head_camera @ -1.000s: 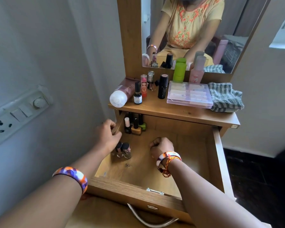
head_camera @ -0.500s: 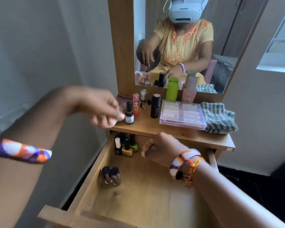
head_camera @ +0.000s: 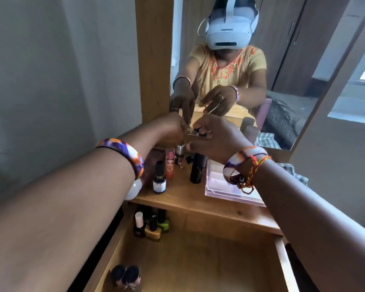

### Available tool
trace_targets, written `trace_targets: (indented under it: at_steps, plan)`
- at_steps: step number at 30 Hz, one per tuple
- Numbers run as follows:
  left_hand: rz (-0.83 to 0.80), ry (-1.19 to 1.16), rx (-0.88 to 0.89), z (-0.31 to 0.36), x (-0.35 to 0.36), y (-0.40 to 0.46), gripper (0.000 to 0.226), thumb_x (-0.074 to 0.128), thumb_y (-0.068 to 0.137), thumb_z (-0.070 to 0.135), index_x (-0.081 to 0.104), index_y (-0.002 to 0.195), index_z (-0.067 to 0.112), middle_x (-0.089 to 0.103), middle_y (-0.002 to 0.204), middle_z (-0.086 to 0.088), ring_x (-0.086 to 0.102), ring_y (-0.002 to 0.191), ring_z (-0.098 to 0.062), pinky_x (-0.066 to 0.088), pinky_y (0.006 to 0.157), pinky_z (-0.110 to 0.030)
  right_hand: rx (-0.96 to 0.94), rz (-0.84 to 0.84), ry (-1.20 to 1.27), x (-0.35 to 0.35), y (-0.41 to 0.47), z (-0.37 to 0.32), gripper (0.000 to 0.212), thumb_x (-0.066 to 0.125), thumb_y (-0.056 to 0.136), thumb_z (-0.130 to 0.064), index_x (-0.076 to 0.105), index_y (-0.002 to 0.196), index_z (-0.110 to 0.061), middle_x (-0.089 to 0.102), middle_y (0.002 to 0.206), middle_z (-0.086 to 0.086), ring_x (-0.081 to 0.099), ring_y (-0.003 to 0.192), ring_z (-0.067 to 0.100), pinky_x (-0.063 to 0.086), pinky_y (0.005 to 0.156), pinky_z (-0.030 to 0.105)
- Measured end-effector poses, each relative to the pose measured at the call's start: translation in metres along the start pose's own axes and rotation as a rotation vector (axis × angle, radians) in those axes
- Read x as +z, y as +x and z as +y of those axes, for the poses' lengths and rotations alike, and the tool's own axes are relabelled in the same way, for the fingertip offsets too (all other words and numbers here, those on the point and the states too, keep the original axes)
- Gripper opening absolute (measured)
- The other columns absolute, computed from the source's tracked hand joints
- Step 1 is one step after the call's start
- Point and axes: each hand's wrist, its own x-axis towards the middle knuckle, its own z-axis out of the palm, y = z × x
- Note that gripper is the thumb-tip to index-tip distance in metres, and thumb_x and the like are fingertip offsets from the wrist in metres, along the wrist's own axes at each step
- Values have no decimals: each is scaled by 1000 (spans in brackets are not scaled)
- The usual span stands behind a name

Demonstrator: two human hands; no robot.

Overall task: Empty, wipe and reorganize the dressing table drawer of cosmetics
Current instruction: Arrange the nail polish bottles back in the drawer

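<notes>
The open wooden drawer [head_camera: 198, 262] holds two dark-capped bottles [head_camera: 125, 276] near its front-left and a polish cluster [head_camera: 151, 225] at its back-left, while above the surface [head_camera: 185, 199] both hands [head_camera: 173, 128] [head_camera: 215, 138] meet, fingers pinching something too blurred to name.

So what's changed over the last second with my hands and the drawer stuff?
Both hands rose out of the drawer to the shelf by the mirror. The left hand and right hand now meet over the bottles, fingers pinching something small and blurred. The nail polish bottles at the drawer's back and the pair nearer the front stayed put.
</notes>
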Motion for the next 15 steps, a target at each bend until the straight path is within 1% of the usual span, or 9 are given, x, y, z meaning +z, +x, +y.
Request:
trace_targets:
  at_steps: [2,3,4,5,7,8,10,12,15]
  plan:
    - [-45,85,-2,-3,3,5,21,64,82,7,65,102,11,61,87,-4,52,69,-14,33,48,-17,-50,-107,-153,3,5,-7,41,74,71,-23,59,108,-13,64,105,5,59,98,24,41,72,23]
    - [-59,124,-9,-4,4,6,24,65,81,10,65,105,10,56,77,0,49,62,-12,32,48,-18,-70,-147,-212,5,7,-10,41,75,70,-24,60,107,-12,65,105,6,60,98,25,39,69,22]
    - [-68,148,-17,-5,6,8,26,66,80,11,64,106,8,52,71,2,46,59,-10,32,48,-18,-77,-181,-255,7,8,-13,40,76,69,-24,61,104,-12,65,103,7,60,96,25,38,67,22]
    - [-69,156,-21,-7,8,10,27,67,80,12,65,106,8,52,69,1,47,57,-10,32,47,-19,-71,-213,-285,11,11,-14,40,77,67,-24,62,101,-12,65,99,8,60,92,25,38,67,23]
    - [-51,139,-19,-10,10,10,25,68,80,10,67,104,7,57,73,-2,51,61,-14,33,47,-19,-43,-264,-328,19,13,-15,40,80,63,-24,64,98,-12,61,91,7,61,90,26,42,67,26]
    - [-32,117,-15,-11,10,9,24,68,80,8,68,103,7,60,78,-5,52,65,-16,34,47,-18,-29,-273,-341,23,13,-14,40,80,63,-23,64,98,-12,61,91,8,62,92,27,45,68,28]
    - [14,61,-2,-14,9,9,25,70,78,6,69,103,9,65,93,-9,54,75,-17,35,49,-18,4,-245,-368,30,11,-14,39,77,67,-21,63,102,-12,64,102,9,62,99,30,52,77,33]
    - [64,5,-7,-16,6,6,29,72,76,5,70,104,11,67,104,-7,55,81,-17,37,53,-20,22,-187,-384,35,7,-13,34,69,74,-18,61,107,-14,63,111,9,60,104,32,50,81,35]
    - [115,-58,-24,-20,2,3,30,69,77,4,69,106,12,67,108,-7,57,84,-17,38,51,-18,12,-119,-396,40,2,-14,26,59,83,-14,59,109,-13,62,112,11,60,105,34,42,74,33]
